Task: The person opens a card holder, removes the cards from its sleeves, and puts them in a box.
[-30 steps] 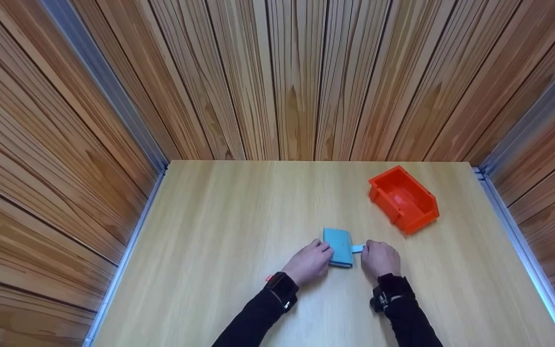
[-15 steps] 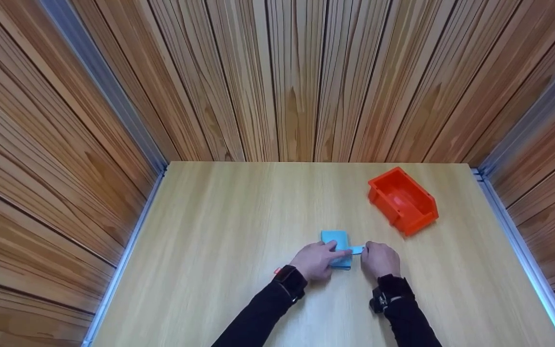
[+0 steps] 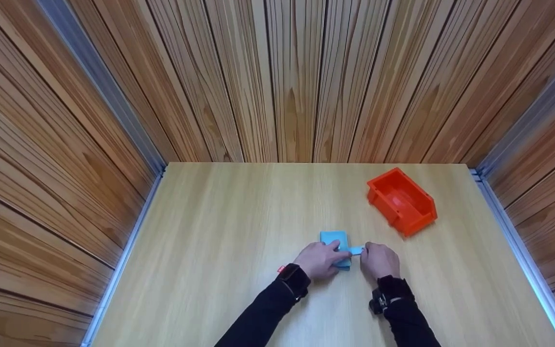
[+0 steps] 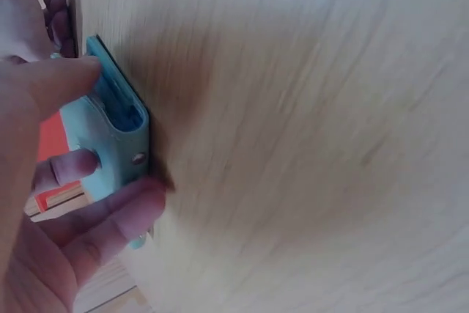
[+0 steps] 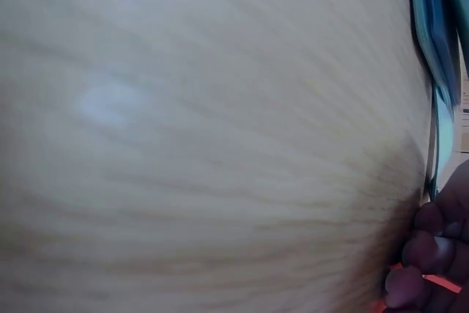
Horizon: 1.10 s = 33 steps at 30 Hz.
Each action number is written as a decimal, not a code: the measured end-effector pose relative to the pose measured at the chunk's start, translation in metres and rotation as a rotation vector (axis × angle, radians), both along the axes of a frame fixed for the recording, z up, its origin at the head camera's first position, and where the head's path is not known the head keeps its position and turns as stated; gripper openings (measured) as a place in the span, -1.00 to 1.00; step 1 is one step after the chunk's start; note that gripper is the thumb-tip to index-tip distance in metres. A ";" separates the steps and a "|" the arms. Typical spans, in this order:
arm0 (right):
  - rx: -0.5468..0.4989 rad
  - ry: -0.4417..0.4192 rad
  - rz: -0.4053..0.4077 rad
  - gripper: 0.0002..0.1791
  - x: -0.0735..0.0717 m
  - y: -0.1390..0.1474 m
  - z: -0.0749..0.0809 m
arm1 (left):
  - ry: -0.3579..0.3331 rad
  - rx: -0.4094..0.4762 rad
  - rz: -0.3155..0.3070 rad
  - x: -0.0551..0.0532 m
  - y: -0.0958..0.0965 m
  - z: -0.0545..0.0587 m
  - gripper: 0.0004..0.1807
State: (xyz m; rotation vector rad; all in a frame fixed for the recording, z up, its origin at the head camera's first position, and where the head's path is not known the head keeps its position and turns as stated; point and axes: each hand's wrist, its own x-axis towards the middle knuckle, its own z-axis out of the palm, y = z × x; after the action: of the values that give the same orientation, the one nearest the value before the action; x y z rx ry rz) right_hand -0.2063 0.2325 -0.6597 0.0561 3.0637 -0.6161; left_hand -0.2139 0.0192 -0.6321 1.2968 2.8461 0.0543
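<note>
A light blue card holder (image 3: 333, 236), closed over blue inner sleeves, lies flat on the wooden table in the head view. My left hand (image 3: 317, 260) holds it from the left. One digit lies across the cover towards the strap, another bends onto the cover. The left wrist view shows more fingers along the rounded spine, beside a metal rivet (image 4: 138, 158). Out to the right runs the strap (image 3: 357, 250), its end pinched in my right hand (image 3: 381, 260). That end is hidden by the fingers. In the right wrist view the strap (image 5: 444, 133) looks taut.
An orange-red open bin (image 3: 403, 200) stands behind and right of my right hand. The light wooden table (image 3: 229, 217) is bordered by wood-plank walls (image 3: 297, 96) and metal rails (image 3: 123, 260) at the sides.
My left hand has moved right from the card holder's left edge onto its cover, with one digit now stretched towards the strap. My right hand stays put, still pinching the strap.
</note>
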 end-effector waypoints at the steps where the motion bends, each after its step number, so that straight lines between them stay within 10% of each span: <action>1: 0.002 0.003 0.002 -0.76 0.000 0.000 0.000 | -0.004 0.003 -0.004 -0.001 -0.001 -0.001 -0.54; 17: -0.008 -0.004 0.010 -0.76 0.001 -0.003 -0.002 | -0.011 -0.072 -0.001 -0.005 0.000 -0.004 -0.54; 33: -0.014 0.053 -0.005 -0.73 0.001 0.001 -0.003 | -0.151 0.261 0.014 -0.013 -0.025 -0.002 -0.58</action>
State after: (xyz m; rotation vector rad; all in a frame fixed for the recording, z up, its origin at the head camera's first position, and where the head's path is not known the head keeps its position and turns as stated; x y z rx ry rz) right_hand -0.2050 0.2333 -0.6629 0.0480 3.1109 -0.6498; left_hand -0.2270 -0.0059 -0.6342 1.2502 2.7890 0.5165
